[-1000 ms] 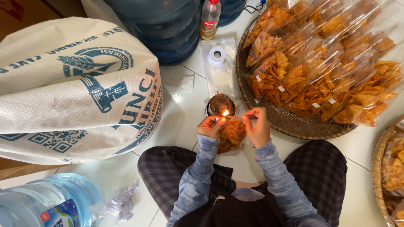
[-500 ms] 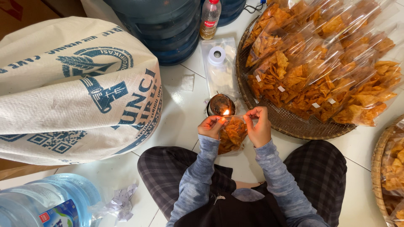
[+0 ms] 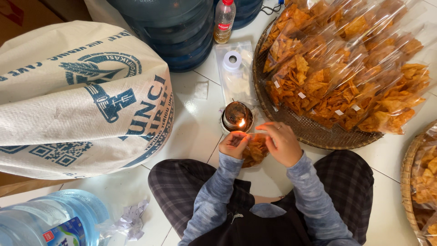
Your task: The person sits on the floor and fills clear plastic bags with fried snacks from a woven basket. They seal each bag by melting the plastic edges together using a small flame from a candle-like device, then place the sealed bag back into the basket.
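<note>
Hands: left hand (image 3: 233, 145), right hand (image 3: 281, 143) both pinching 1 chip bag (image 3: 255, 150) | 1 lit lamp (image 3: 236, 117) | 2 trays (image 3: 314, 136)

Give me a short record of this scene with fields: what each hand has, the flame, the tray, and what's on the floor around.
left hand: left hand pinches the top edge of a clear bag of chips
right hand: right hand grips the same edge
flame: small oil lamp burning, just beyond the bag's edge
tray: woven tray piled with filled chip bags
floor: big printed sack, water jugs, tape roll, small bottle
</note>
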